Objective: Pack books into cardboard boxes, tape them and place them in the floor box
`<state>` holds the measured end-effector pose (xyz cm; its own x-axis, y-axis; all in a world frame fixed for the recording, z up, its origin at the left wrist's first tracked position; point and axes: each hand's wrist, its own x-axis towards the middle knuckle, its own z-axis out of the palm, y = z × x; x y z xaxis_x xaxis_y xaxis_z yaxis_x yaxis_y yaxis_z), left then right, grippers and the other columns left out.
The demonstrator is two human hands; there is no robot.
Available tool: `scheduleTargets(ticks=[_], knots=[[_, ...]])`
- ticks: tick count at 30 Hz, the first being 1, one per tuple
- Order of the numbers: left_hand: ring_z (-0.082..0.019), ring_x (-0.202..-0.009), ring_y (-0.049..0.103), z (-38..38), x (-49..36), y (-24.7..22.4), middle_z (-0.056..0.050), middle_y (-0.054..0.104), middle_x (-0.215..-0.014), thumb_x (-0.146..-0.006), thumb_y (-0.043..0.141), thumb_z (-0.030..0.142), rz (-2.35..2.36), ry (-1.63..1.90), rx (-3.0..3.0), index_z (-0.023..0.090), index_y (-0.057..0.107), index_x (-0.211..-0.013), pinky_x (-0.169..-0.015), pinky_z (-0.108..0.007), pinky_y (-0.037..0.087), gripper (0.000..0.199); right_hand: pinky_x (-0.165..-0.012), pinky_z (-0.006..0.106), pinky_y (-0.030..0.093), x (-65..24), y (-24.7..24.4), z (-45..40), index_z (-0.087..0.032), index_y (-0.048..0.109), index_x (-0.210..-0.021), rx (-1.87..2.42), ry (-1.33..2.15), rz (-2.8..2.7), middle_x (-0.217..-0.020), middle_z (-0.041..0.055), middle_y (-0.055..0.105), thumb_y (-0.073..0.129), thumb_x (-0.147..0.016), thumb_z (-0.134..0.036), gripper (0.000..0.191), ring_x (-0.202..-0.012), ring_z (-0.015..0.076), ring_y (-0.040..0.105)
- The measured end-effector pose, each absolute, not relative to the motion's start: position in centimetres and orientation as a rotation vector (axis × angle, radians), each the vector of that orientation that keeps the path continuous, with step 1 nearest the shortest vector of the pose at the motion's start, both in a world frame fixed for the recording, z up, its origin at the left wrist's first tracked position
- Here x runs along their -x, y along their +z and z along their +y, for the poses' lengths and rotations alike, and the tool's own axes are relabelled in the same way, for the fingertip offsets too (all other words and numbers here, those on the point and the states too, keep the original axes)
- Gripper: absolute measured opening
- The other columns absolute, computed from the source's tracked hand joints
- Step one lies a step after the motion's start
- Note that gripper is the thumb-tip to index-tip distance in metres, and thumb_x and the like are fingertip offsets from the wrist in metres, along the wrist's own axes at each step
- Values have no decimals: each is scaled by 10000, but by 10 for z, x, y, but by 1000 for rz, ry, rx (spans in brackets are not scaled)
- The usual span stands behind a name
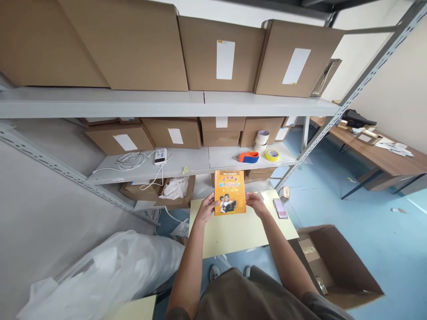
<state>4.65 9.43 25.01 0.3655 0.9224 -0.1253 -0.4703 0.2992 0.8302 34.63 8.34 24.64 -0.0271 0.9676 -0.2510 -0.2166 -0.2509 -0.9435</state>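
Observation:
An orange book (230, 193) with a picture of figures on its cover is held upright above a pale yellow table (227, 240). My left hand (207, 207) grips its left edge, fingers partly behind it. At the right edge, my right hand (256, 203) is closed on the book too. The cover faces me. A phone-like object (280, 209), blurred out in part, lies on the table to the right of my right hand.
A metal shelf (167, 104) with cardboard boxes (227, 53) stands ahead. On its middle level are a power strip (160, 156), an orange-blue tape dispenser (248, 157) and yellow tape (271, 154). An open carton (350, 266) stands right; a white plastic bag (110, 271) bulges left.

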Motion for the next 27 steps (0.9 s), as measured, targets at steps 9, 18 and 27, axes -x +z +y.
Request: scheduleTargets(ticks=[9, 18, 27], knots=[[-288, -1117, 755, 70, -80, 224, -129, 759, -1338, -743, 941, 317, 682, 1035, -690, 260, 433, -1647, -886, -344, 584, 1039, -941, 413, 577, -370, 219, 70, -367, 633, -1406, 1069, 1825, -776, -1270, 42, 775, 858, -720, -342, 721, -1133, 275, 734], [-296, -1166, 735, 51, -99, 198, -130, 718, -1406, -760, 929, 343, 765, 1003, -676, 274, 450, -1637, -904, -350, 591, 1002, -747, 313, 596, -407, 193, 71, -289, 735, -1222, 977, 1908, -688, -1108, 48, 804, 850, -747, -361, 494, -878, 203, 753], [-294, -1131, 736, 54, -108, 155, -142, 731, -1384, -706, 926, 345, 1057, 974, -698, 252, 521, -1600, -880, -346, 592, 985, -748, 329, 581, -408, 157, 78, -299, 702, -1057, 1134, 1857, -785, -1012, 11, 777, 926, -638, -312, 476, -963, 239, 745]])
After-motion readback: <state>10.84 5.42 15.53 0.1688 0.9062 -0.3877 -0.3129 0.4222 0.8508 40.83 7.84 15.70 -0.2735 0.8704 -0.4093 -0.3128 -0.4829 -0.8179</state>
